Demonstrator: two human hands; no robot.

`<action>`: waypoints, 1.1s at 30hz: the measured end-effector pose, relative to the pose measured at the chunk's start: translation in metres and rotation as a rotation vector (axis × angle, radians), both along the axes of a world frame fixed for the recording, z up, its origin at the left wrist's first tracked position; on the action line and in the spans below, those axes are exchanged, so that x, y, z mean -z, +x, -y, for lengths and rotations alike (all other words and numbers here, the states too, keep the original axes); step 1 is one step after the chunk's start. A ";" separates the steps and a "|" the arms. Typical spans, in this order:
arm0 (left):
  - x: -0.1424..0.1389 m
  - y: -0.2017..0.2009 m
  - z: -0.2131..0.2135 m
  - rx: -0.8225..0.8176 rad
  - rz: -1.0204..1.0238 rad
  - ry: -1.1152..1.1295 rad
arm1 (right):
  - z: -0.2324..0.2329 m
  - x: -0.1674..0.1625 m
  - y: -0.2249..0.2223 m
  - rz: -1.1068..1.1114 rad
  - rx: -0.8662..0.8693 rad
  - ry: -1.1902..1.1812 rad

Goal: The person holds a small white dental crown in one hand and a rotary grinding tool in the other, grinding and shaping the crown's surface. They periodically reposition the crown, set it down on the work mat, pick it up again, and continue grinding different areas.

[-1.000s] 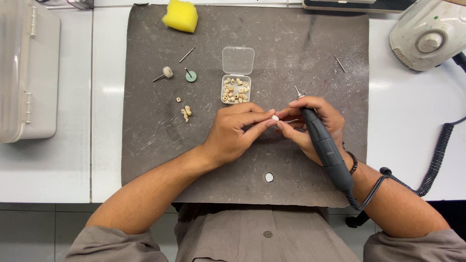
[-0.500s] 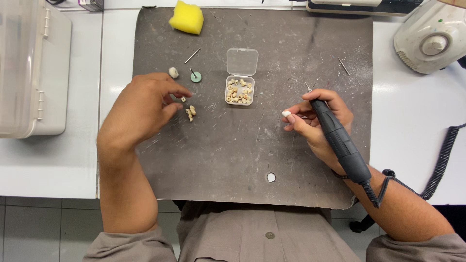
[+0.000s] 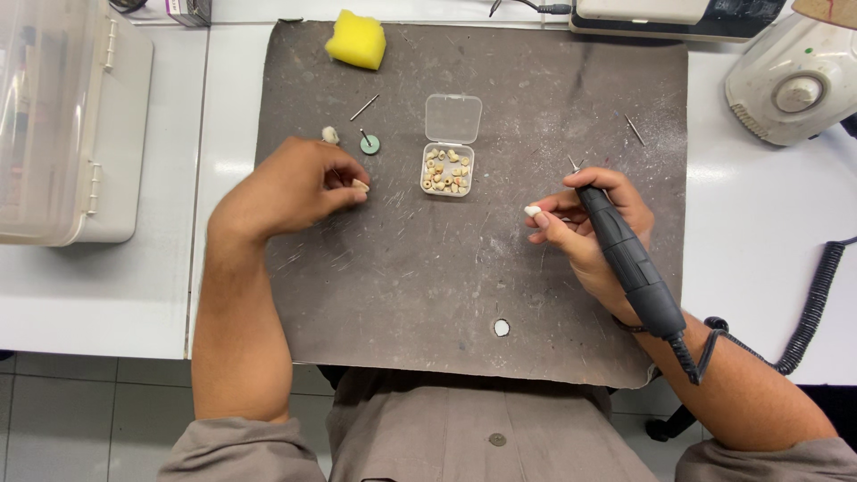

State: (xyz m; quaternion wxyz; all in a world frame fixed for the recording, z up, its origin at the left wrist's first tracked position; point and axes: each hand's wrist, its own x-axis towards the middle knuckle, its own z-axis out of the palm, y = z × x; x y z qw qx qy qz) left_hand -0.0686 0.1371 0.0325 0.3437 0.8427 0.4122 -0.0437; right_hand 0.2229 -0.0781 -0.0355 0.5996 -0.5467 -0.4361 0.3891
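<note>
My left hand (image 3: 299, 187) rests on the dark mat (image 3: 446, 295) at the left, fingertips pinched on a small cream tooth-like piece (image 3: 360, 185). My right hand (image 3: 589, 228) grips a black rotary handpiece (image 3: 629, 259), bur tip pointing up and away, and also holds a small white piece (image 3: 532, 211) at its fingertips. Between the hands stands a small clear plastic box (image 3: 447, 168), lid open, filled with several cream tooth-like pieces.
A green disc on a shank (image 3: 369, 143), a white-tipped bur (image 3: 330, 135) and loose burs (image 3: 364, 107) lie above my left hand. A yellow sponge (image 3: 355, 40) sits at the mat's top. A clear case (image 3: 62, 116) stands left, a white machine (image 3: 790, 85) right.
My left hand left the right hand, moved to the mat's left side and closed its fingers on a small piece there. The right hand stayed, still holding the handpiece and white piece.
</note>
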 end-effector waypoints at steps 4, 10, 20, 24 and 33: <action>0.003 -0.013 -0.013 -0.187 0.084 -0.135 | 0.002 0.001 0.001 -0.014 -0.007 0.017; 0.003 -0.023 -0.022 -0.271 0.044 -0.154 | 0.001 0.001 0.000 0.007 0.003 0.019; -0.009 -0.026 -0.018 -0.450 0.181 0.030 | 0.001 0.002 -0.001 0.000 -0.007 0.024; -0.004 -0.023 -0.018 -0.485 0.358 0.132 | 0.001 0.001 -0.001 -0.002 -0.015 0.029; 0.039 0.074 0.092 0.213 0.826 -0.061 | 0.008 -0.007 -0.017 0.205 -0.015 0.010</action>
